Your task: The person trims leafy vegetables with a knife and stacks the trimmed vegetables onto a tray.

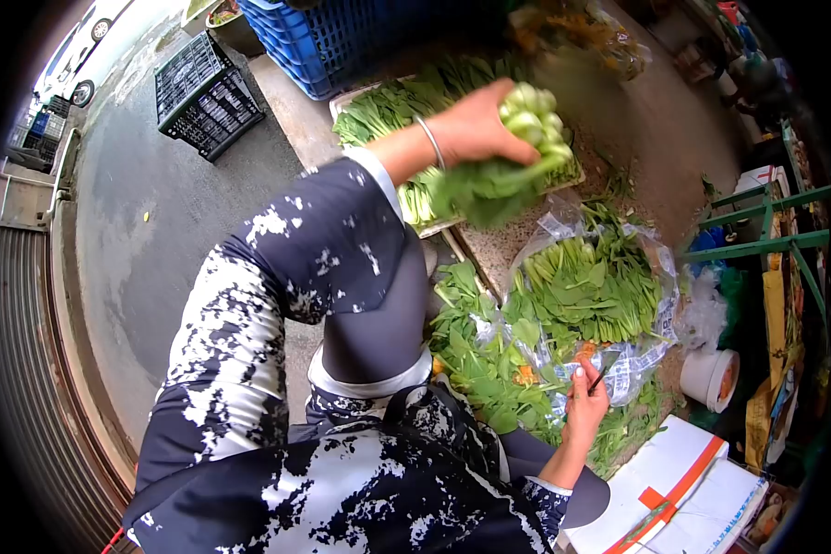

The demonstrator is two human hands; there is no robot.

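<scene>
My left hand point(480, 129), with a bangle at its wrist, is closed around a bunch of leafy greens point(531, 125). The pale, thick stem ends point up and right, and the leaves are blurred. Beneath it sits a shallow tray of greens point(445, 224), its rim partly hidden. Lower right, my right hand point(584, 411) is closed on a small dark knife point(605, 371), most of which is hidden by the fingers. Just above that hand, more greens point(591, 286) are piled on a clear plastic bag point(665, 319). Loose leaves point(503, 397) lie beside it, near my knees.
Blue crates point(319, 42) are stacked behind the tray. A black crate point(203, 92) stands on the pavement at left. To the right are a white bucket point(709, 379), a green metal frame point(757, 242) and a white box with red tape point(679, 489).
</scene>
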